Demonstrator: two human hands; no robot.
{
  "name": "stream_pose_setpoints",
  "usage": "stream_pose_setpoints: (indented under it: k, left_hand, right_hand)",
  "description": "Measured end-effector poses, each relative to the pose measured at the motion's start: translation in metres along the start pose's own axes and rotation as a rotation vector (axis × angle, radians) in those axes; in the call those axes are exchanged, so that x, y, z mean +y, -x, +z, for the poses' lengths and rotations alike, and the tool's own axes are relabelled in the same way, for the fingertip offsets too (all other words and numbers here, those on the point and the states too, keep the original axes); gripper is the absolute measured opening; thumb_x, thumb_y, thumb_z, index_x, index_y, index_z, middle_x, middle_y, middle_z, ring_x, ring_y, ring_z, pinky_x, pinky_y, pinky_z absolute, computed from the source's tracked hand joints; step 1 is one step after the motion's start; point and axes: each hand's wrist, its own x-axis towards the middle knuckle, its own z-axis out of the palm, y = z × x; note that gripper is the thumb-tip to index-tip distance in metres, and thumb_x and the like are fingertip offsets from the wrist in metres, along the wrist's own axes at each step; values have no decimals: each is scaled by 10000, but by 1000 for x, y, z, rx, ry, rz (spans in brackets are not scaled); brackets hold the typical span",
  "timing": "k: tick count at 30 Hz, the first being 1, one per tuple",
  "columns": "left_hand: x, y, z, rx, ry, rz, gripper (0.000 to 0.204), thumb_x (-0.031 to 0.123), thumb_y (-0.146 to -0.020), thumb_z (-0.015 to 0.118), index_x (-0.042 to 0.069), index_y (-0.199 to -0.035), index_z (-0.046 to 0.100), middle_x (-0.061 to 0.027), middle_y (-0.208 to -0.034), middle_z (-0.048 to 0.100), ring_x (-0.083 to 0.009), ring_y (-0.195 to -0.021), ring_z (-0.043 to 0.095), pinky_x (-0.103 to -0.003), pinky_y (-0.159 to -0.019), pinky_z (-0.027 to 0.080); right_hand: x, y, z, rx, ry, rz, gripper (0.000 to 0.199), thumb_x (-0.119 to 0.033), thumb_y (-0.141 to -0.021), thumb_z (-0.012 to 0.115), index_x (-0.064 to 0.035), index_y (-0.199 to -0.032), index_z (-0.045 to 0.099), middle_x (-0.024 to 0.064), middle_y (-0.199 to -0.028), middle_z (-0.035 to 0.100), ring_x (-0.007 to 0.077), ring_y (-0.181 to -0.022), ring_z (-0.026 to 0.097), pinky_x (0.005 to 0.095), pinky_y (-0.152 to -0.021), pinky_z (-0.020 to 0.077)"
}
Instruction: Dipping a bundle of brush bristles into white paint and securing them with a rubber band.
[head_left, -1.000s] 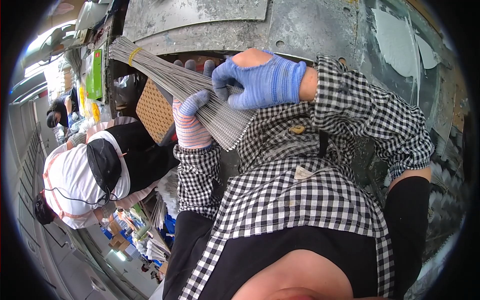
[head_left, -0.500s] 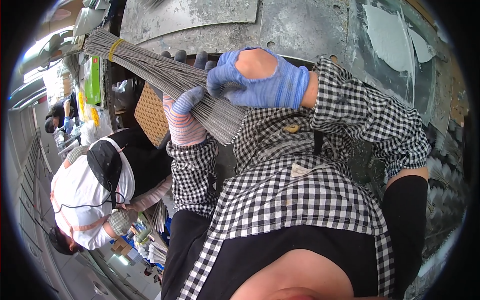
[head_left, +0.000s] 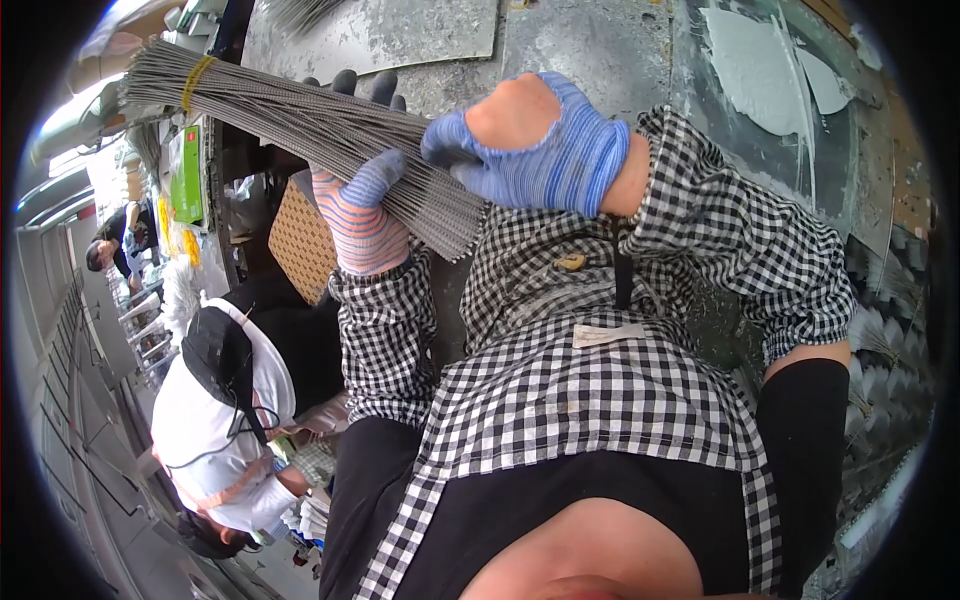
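A long bundle of thin grey braided wires (head_left: 290, 118) slants across the upper left, a yellow tie (head_left: 196, 84) round its far end. Its near ends fan out loosely over my lap. My left hand (head_left: 362, 212), in a striped glove with dark fingertips, cradles the bundle from below, with the thumb across the near side and fingertips showing beyond it. At the bundle's right edge, close to the near ends, my right hand (head_left: 545, 145) has its fingers curled against the wires. Its blue glove has a hole over the back of the hand. The fingertips are partly hidden.
A stained grey metal worktop (head_left: 590, 60) lies beyond my hands, with white smears (head_left: 755, 75) at right. More wires (head_left: 300, 12) lie at the top edge. A co-worker (head_left: 225, 400) in white bends at my left, near a tan patterned board (head_left: 300, 240) and a green box (head_left: 187, 175).
The bundle and my left hand have shifted slightly up and left in view. My right hand has turned a little at the near ends. The co-worker has moved slightly right and down.
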Motion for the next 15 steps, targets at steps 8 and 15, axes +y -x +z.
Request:
stream_pose_setpoints:
  k: [8, 15]
  left_hand:
    - [-15, -29, 37, -53, -9, 58, 924, -98, -634, 644, 66, -1499, 364, -153, -1417, 492, -336, -1301, 510, -443, -1025, 533]
    - [-39, -61, 92, -152, -71, 67, 630, -31, -751, 737, 45, -1336, 517, -168, -1151, 673, -259, -975, 681, -376, -831, 598]
  right_hand:
    - [24, 6, -26, 15, -231, 196, 273, -202, -768, 712, -157, -1034, 749, 112, -888, 747, 287, -803, 729, 375, -778, 592]
    - [53, 38, -73, 131, -162, 241, 366, -218, -788, 737, -150, -1136, 650, 72, -911, 731, 231, -832, 718, 354, -776, 573]
